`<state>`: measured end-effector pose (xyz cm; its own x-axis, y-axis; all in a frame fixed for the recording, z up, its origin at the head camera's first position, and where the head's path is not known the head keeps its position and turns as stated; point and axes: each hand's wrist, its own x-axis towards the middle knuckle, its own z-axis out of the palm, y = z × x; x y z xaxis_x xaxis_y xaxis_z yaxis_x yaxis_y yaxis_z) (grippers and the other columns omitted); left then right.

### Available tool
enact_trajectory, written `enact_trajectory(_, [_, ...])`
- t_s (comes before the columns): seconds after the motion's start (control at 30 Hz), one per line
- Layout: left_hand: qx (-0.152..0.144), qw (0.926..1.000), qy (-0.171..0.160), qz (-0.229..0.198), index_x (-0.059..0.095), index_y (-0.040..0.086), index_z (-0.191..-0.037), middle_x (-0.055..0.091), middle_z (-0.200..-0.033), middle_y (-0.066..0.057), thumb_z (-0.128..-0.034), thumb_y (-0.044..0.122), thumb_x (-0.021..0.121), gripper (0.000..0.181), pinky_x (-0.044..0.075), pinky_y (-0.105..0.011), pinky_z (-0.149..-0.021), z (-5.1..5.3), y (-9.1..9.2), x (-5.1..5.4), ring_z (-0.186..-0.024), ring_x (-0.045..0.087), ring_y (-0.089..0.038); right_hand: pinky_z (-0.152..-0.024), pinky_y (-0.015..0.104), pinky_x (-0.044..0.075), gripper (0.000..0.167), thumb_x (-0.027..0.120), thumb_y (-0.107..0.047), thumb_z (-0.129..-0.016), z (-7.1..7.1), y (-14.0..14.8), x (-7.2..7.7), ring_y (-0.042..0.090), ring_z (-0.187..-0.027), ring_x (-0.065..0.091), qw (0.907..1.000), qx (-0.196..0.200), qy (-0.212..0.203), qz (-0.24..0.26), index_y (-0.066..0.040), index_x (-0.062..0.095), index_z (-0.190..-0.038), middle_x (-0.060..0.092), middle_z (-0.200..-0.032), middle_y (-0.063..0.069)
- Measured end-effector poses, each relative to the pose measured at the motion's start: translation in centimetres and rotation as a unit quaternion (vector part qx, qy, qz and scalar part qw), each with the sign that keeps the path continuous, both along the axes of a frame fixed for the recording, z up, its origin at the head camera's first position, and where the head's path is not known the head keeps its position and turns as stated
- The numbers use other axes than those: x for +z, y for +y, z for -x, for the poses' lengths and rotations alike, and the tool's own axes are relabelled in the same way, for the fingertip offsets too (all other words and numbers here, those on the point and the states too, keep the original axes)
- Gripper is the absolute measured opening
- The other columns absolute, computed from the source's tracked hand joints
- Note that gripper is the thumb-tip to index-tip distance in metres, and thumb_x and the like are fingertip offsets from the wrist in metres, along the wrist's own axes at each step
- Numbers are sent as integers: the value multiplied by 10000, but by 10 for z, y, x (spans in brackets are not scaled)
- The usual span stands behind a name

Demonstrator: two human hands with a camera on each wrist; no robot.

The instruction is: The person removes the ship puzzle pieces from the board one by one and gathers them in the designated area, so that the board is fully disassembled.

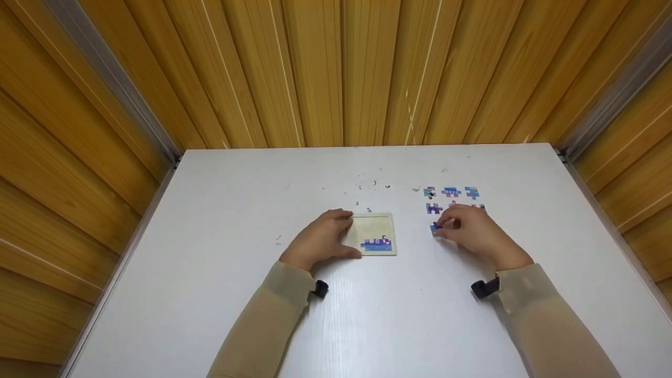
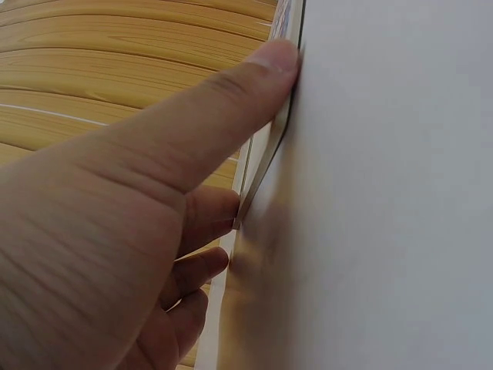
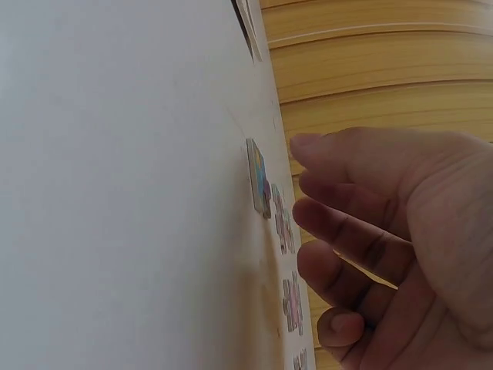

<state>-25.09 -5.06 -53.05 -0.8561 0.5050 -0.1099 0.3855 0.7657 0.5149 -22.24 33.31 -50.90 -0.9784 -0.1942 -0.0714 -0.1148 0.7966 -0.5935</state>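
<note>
My left hand (image 1: 323, 239) holds a square, pale puzzle tray (image 1: 370, 226) by its left side, thumb at the near edge and fingers at the far edge. The left wrist view shows the thumb pressed on the tray's rim (image 2: 269, 146). Joined purple and blue puzzle pieces (image 1: 376, 245) lie along the bottom of the tray at the right. Over to the right, my right hand (image 1: 475, 233) hovers by a blue and orange corner puzzle piece (image 1: 434, 230). From the right wrist, a gap shows between its bent fingers and that piece (image 3: 256, 179), which lies flat on the table.
Loose puzzle pieces (image 1: 451, 191) lie in rows beyond my right hand, which partly covers some. Small dark marks (image 1: 375, 183) dot the white table (image 1: 236, 210) behind the tray. Yellow wood-look panels (image 1: 315, 73) stand along the back and sides.
</note>
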Motion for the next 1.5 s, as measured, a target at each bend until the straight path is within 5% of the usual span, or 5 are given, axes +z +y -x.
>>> enact_trajectory(0.37, [-40, 9999, 128, -20, 616, 66, -1623, 492, -1785, -34, -866, 492, 991, 946, 343, -410, -1428, 1, -2, -1, -1707, 411, -279, -838, 307, 530, 273, 802, -218, -1053, 0, -42, 16, 265, -1044, 640, 9980, 84, 327, 536, -81, 811, -1289, 772, -1300, 142])
enact_trajectory(0.77, [38, 10000, 48, -53, 616, 77, -1626, 495, -1784, -21, -863, 484, 996, 944, 341, -412, -1429, 1, 1, -2, -1706, 412, -272, -826, 251, 560, 328, 796, -183, -1056, -3, -88, 46, 250, -1058, 667, 9875, -72, 810, 1353, -117, 769, -1376, 757, -1383, 118])
enact_trajectory(1.2, [61, 10000, 38, -47, 614, 88, -1631, 489, -1788, -26, -865, 485, 996, 943, 347, -438, -1428, 2, -2, -1, -1706, 409, -284, -810, 190, 564, 420, 783, -152, -1055, -1, -110, 19, 224, -1026, 655, 9796, -116, 393, 1967, -88, 707, -1463, 718, -1422, 148])
enact_trajectory(1.5, [71, 9999, 107, 18, 614, 81, -1629, 495, -1784, -46, -865, 504, 991, 951, 368, -470, -1417, 1, 1, -3, -1700, 423, -301, -793, 218, 533, 478, 798, -197, -1043, -3, -116, -3, 190, -1012, 621, 9820, 37, -139, 1881, -86, 690, -1495, 676, -1489, 162])
